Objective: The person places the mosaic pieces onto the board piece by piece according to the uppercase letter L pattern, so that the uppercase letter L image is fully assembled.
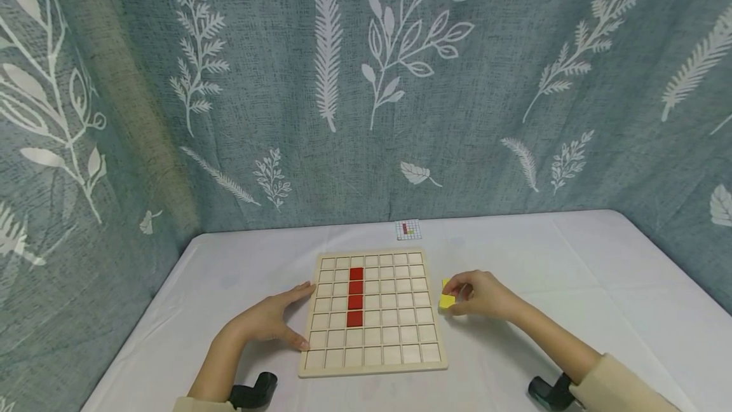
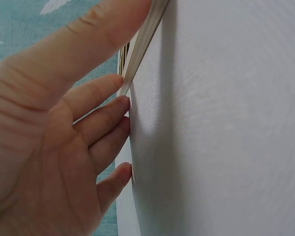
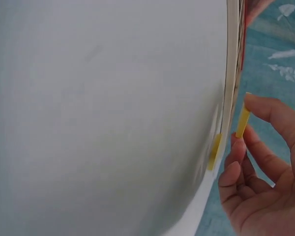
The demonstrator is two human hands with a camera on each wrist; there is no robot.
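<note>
A pale wooden grid board (image 1: 372, 372) lies on the table, with several red square tiles (image 1: 355, 302) in one column of its cells. My left hand (image 1: 264, 320) touches the board's left edge, fingers spread and thumb lower down; the left wrist view shows the thumb (image 2: 88, 44) along the rim. Just off the board's right edge, my right hand (image 1: 485, 296) pinches a yellow square tile (image 1: 447, 302) between thumb and fingers. That tile (image 3: 243, 120) is tilted and lifted in the right wrist view. A second yellow tile (image 3: 214, 153) lies on the cloth, partly hidden by the hand in the head view.
A small printed grid card (image 1: 408, 229) with red and yellow-green marks lies behind the board. White cloth (image 1: 572, 266) covers the table. A teal leaf-patterned curtain (image 1: 257, 81) hangs along the back and sides. Black wrist devices (image 1: 254, 391) sit by both wrists.
</note>
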